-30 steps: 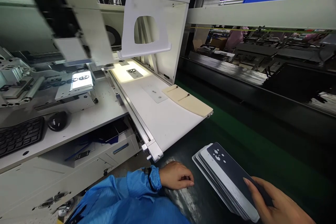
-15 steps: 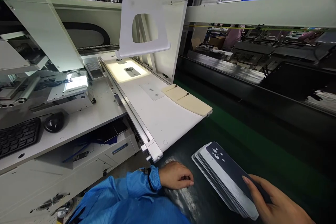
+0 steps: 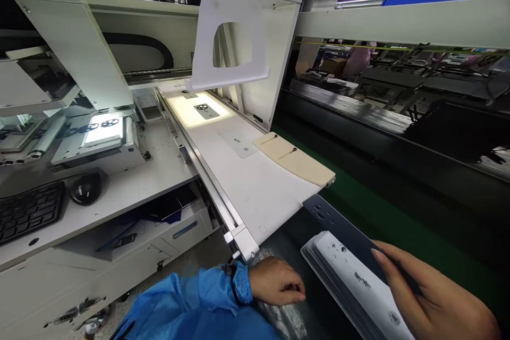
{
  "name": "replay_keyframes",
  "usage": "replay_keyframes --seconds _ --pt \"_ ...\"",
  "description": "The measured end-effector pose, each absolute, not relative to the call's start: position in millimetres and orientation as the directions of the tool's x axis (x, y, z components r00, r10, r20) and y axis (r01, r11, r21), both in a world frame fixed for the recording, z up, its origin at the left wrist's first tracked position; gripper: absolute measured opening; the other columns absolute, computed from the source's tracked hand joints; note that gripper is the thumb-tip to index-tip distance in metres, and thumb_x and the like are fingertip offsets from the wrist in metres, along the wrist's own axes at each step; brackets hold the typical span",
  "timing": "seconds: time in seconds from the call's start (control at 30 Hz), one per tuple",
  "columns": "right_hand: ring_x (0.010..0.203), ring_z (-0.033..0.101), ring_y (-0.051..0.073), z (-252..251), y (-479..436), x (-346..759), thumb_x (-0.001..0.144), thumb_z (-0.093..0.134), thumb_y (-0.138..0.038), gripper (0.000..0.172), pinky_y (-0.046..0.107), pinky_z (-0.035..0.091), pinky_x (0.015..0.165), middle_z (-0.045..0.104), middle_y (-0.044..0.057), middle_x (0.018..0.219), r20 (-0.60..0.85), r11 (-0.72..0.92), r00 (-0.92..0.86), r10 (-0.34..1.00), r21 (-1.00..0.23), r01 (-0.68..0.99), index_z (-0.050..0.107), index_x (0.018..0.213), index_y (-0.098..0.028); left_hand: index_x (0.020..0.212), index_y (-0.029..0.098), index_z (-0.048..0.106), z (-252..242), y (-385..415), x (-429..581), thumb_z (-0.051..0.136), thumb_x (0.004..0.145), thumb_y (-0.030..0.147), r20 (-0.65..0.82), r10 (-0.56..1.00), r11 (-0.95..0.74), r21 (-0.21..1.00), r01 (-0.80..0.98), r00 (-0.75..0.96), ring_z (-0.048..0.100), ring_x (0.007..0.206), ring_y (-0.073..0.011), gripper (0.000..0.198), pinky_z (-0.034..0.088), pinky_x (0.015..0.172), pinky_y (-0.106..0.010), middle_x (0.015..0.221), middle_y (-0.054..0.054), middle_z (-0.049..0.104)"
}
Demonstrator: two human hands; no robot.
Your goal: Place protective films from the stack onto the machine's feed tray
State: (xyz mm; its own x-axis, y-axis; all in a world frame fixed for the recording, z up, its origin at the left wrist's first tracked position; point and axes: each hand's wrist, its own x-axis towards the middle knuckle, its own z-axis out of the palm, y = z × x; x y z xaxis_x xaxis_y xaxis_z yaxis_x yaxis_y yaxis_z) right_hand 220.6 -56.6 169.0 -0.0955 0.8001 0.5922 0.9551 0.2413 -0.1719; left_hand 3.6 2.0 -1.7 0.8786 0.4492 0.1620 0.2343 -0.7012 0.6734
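My right hand holds a fanned stack of flat phone back covers at the lower right; the dark top cover is slid forward toward the end of the white conveyor belt. A white cover with small holes shows beneath it. My left hand, in a blue sleeve, rests loosely curled on the dark green table near the belt's end, with nothing visible in it. One light cover lies on the belt and another cover under the lit machine opening.
A cream guide plate sits at the belt's right edge. To the left are a black mouse, a keyboard and a lit fixture. A black conveyor line runs at the right.
The dark top cover has slid forward off the stack toward the belt's end, uncovering a white cover. The view shifted slightly. My left hand stayed put.
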Motion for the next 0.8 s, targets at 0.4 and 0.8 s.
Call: replay_keyframes --seconds 0.4,0.8 --pt "0.071 0.071 0.013 201 8 158 0.101 0.043 -0.019 0.029 0.022 0.054 0.057 0.076 0.006 0.088 0.681 0.483 -0.395 0.617 0.069 0.873 0.069 0.112 -0.01 0.099 0.02 0.072 2 5 3 0.068 0.092 0.028 0.127 0.421 -0.71 0.662 0.239 0.898 0.073 0.084 -0.0146 0.012 0.05 0.07 -0.019 0.087 -0.001 0.078" --pt "0.099 0.071 0.026 169 23 106 0.084 0.037 0.005 0.044 0.033 0.058 0.079 0.073 0.016 0.114 0.585 0.462 -0.6 0.546 0.387 0.798 0.068 0.114 -0.001 0.1 0.02 0.073 11 6 3 0.064 0.094 0.026 0.03 0.409 -0.655 0.706 0.27 0.912 0.071 0.099 -0.016 0.013 0.051 0.081 -0.019 0.103 0.0 0.078"
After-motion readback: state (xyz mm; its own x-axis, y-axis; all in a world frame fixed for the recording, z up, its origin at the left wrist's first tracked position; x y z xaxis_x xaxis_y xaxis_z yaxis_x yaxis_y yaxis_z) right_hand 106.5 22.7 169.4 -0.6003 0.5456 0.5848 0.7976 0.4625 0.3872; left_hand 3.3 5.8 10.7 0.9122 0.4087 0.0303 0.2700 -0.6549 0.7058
